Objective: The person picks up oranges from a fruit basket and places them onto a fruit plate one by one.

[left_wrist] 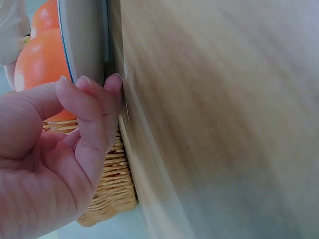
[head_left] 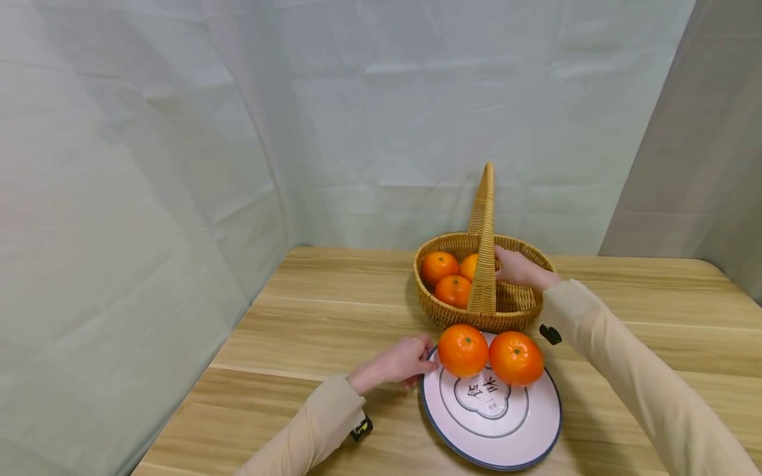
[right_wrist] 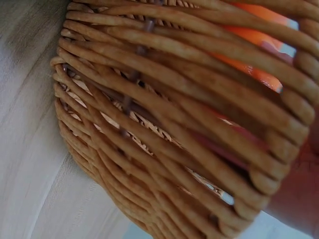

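Note:
At the left rim of a white, blue-edged plate (head_left: 524, 443), my left hand (head_left: 405, 360) pinches the edge with curled fingers. Two oranges lie on the plate's far half, a left one (head_left: 463, 350) and a right one (head_left: 516, 358). Behind the plate stands a wicker basket (head_left: 434, 312) with a tall handle (head_left: 487, 231). My right hand (head_left: 516, 268) reaches over the right side into the basket, beside an orange (head_left: 468, 266) partly covered by the handle. Its fingertips are hidden there, and I cannot tell whether they grip that orange. Basket weave (right_wrist: 164, 99) fills most of the right wrist view.
Two more oranges, a rear one (head_left: 439, 267) and a front one (head_left: 454, 291), sit in the basket's left half. The wooden table (head_left: 297, 317) ends at pale cloth (head_left: 381, 132) behind and to the left. The basket handle rises between the basket's two halves.

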`<state>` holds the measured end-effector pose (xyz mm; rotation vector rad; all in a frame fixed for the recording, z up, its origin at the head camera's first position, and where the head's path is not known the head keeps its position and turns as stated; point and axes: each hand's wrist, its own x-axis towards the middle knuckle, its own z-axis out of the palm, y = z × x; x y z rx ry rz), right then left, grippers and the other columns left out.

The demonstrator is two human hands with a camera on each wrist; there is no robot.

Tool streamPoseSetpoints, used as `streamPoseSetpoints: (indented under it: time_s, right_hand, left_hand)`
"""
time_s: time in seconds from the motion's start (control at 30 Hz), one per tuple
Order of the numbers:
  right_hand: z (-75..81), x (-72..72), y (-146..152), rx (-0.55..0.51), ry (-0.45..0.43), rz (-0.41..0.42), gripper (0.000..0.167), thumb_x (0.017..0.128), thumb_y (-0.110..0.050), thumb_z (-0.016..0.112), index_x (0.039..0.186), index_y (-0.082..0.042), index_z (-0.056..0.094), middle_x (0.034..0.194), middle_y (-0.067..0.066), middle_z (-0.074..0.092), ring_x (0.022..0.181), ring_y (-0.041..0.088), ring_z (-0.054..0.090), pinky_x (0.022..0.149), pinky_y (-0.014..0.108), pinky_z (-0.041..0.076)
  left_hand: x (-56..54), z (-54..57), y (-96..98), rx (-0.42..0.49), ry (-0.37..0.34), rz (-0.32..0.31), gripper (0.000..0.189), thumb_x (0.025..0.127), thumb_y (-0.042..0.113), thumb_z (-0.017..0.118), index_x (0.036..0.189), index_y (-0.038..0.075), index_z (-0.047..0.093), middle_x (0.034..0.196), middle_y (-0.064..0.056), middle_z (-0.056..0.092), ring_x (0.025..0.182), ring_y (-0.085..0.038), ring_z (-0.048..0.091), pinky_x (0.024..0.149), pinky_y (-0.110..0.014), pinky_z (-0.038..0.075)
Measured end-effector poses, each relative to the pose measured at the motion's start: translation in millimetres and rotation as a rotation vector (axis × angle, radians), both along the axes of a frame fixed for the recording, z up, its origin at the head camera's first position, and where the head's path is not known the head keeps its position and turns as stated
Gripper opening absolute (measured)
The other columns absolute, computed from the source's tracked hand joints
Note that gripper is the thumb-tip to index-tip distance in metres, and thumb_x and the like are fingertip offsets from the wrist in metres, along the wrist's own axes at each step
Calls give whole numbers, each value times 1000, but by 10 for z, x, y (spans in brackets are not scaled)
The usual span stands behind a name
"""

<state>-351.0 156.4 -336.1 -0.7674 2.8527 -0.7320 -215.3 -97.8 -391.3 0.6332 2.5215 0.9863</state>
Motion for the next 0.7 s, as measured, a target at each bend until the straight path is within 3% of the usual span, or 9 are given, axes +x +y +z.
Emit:
streamPoseSetpoints:
  time_s: [0.2,0.43,0.7]
  right_hand:
    - [-35,-4,-10,-3,22,26,54,86,-4,57,129,15,31,123,35,40,111,47,40,91,53,33]
    - [-47,-14,-6,-25,106,39,35,83,-5,62,112,9,49,105,27,55,99,42,50,82,51,41]
    - [-62,-13,13,-43,125,14,25,79,-5,66,100,4,56,93,19,60,87,35,56,73,46,45]
  left_hand:
    - [13,13,0,2,1,4,13,86,6,60,91,4,48,56,-4,48,38,-12,45,35,-24,43]
    - [12,16,-2,1,-17,-2,13,87,6,60,91,5,48,56,-4,48,38,-12,45,36,-23,43]
    - [5,5,-3,10,-20,-12,13,87,6,60,91,5,47,56,-4,48,38,-12,45,36,-23,43]
